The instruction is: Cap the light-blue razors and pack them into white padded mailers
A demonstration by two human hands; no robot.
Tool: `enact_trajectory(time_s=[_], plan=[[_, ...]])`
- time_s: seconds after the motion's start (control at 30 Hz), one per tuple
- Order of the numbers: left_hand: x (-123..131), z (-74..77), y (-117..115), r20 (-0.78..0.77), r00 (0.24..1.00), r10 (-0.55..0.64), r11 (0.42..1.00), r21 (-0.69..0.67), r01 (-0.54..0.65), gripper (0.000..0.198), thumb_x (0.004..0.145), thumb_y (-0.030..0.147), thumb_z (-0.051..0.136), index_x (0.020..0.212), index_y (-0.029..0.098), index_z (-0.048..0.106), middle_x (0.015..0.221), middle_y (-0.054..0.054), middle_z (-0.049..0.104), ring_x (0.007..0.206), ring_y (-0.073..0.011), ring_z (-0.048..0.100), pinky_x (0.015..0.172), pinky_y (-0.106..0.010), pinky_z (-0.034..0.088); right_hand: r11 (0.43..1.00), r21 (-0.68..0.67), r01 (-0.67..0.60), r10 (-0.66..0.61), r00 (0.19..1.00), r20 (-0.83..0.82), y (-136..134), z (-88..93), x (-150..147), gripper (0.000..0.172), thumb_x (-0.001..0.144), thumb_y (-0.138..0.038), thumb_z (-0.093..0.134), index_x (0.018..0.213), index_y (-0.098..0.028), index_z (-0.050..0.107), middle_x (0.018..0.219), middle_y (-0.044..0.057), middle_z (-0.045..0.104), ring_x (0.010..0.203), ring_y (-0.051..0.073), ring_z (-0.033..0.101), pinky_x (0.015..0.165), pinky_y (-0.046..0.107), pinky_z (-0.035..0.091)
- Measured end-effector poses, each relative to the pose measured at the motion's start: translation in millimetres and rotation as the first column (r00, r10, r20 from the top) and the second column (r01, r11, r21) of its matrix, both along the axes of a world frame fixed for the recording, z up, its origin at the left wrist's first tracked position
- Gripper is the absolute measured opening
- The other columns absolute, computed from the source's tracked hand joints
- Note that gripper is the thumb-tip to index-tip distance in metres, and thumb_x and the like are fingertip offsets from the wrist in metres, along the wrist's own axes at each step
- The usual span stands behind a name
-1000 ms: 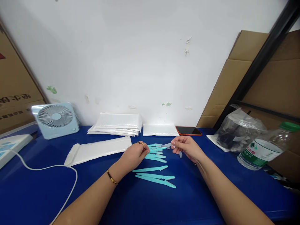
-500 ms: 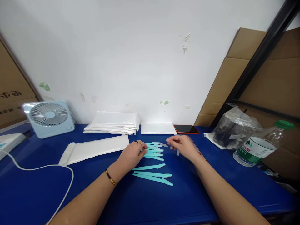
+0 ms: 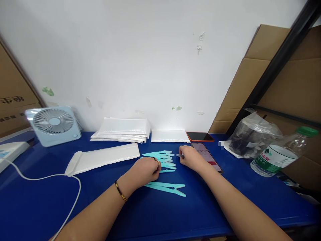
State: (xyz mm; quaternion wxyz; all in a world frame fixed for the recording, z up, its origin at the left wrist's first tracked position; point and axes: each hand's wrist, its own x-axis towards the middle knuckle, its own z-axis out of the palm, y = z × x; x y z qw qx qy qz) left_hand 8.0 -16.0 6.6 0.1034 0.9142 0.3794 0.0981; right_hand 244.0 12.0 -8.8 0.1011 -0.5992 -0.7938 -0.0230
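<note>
Turquoise eyebrow razors (image 3: 160, 154) lie in a close row on the blue table, their tips toward the right. My left hand (image 3: 146, 170) is closed at the near side of this row, and a turquoise eyebrow razor (image 3: 168, 171) sticks out from under its fingers. The exact grip is hidden by the knuckles. Two more razors (image 3: 167, 188) lie nearer to me, their tips spread apart. Right of the row, my right hand (image 3: 189, 157) pinches a small greyish see-through piece (image 3: 179, 155), which points left.
White padded sleeves are stacked (image 3: 122, 129) by the wall, with one sleeve (image 3: 105, 159) at left and another (image 3: 170, 136) behind the razors. A phone (image 3: 208, 157) lies under my right wrist, another phone (image 3: 200, 136) behind. A fan (image 3: 55, 125), white cable (image 3: 77, 187) and water bottle (image 3: 278, 157) flank the area.
My left hand has curled closed and shifted slightly toward me. A single razor has moved up against the row. My right hand has turned inward and dropped slightly, uncovering more of the phone.
</note>
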Motion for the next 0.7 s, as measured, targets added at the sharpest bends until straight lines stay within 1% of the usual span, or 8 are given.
enact_trajectory(time_s=[0.1,0.23,0.3,0.37,0.47,0.53,0.6,0.7], plan=[[0,1.6,1,0.05,0.999,0.022,1.0,-0.006,-0.021,0.016,0.073,0.018,0.044,0.073,0.02,0.06,0.069,-0.001,0.06,0.061,-0.0138,0.052,0.055,-0.024,0.034,0.997,-0.047,-0.059,0.054,0.993,-0.102,-3,0.1,3,0.023,0.065,-0.01,0.054,0.085,-0.018,0.059,0.083,0.005,0.059,0.072,0.016,0.054,0.062,0.023,0.037],[-2,7.1,1,0.204,0.974,0.101,0.989,-0.127,-0.076,0.014,0.076,0.022,0.043,0.074,0.019,0.056,0.067,0.0,0.058,0.059,-0.0123,0.05,0.054,-0.022,0.035,0.989,-0.07,-0.133,0.113,0.963,-0.243,-6,1.6,7,0.007,0.065,-0.012,0.054,0.069,-0.018,0.056,0.076,0.002,0.057,0.067,0.013,0.052,0.061,0.023,0.038],[-3,8.6,1,0.262,0.955,0.138,0.976,-0.2,-0.087,0.015,0.077,0.026,0.043,0.076,0.019,0.056,0.068,0.001,0.058,0.059,-0.0118,0.05,0.054,-0.022,0.035,0.985,-0.089,-0.15,0.104,0.916,-0.387,-8,4.9,8,0.003,0.068,-0.016,0.054,0.069,-0.018,0.055,0.069,0.0,0.056,0.061,0.012,0.052,0.057,0.023,0.038],[-3,8.6,2,0.294,0.941,0.168,0.965,-0.244,-0.096,0.016,0.078,0.029,0.042,0.078,0.019,0.055,0.069,0.001,0.058,0.059,-0.0114,0.049,0.053,-0.021,0.035,0.98,-0.112,-0.165,0.059,0.777,-0.626,-11,10.1,8,0.01,0.072,-0.023,0.055,0.081,-0.02,0.055,0.065,-0.002,0.054,0.054,0.011,0.053,0.051,0.023,0.04],[-3,7.6,4,0.321,0.925,0.206,0.958,-0.259,-0.124,0.02,0.079,0.032,0.041,0.078,0.019,0.055,0.069,0.001,0.058,0.059,-0.0111,0.048,0.053,-0.022,0.034,0.97,-0.113,-0.213,-0.021,0.393,-0.919,-16,18.9,3,0.025,0.074,-0.034,0.058,0.094,-0.021,0.052,0.068,-0.002,0.055,0.058,0.013,0.06,0.05,0.023,0.045],[-3,7.4,4,0.339,0.913,0.225,0.955,-0.265,-0.137,0.021,0.079,0.033,0.041,0.077,0.018,0.056,0.07,0.001,0.058,0.059,-0.0111,0.048,0.054,-0.022,0.034,0.961,-0.109,-0.254,-0.056,0.208,-0.977,-19,22.4,-2,0.026,0.072,-0.036,0.063,0.09,-0.019,0.053,0.071,0.0,0.057,0.066,0.016,0.063,0.053,0.023,0.048],[-3,7.7,5,0.358,0.903,0.236,0.95,-0.28,-0.137,0.021,0.079,0.034,0.041,0.077,0.018,0.055,0.07,0.001,0.057,0.06,-0.0109,0.048,0.054,-0.021,0.035,0.956,-0.109,-0.273,-0.075,0.134,-0.988,-20,22.8,-5,0.027,0.069,-0.036,0.067,0.084,-0.017,0.054,0.072,0.002,0.06,0.066,0.016,0.064,0.052,0.022,0.049],[-3,8.7,5,0.376,0.894,0.246,0.946,-0.294,-0.137,0.021,0.079,0.034,0.041,0.077,0.018,0.055,0.068,0.002,0.056,0.059,-0.0103,0.047,0.054,-0.021,0.034,0.954,-0.098,-0.282,-0.065,0.124,-0.99,-20,19.7,-9,0.026,0.068,-0.035,0.069,0.08,-0.016,0.055,0.071,0.003,0.061,0.061,0.014,0.062,0.047,0.02,0.047]])
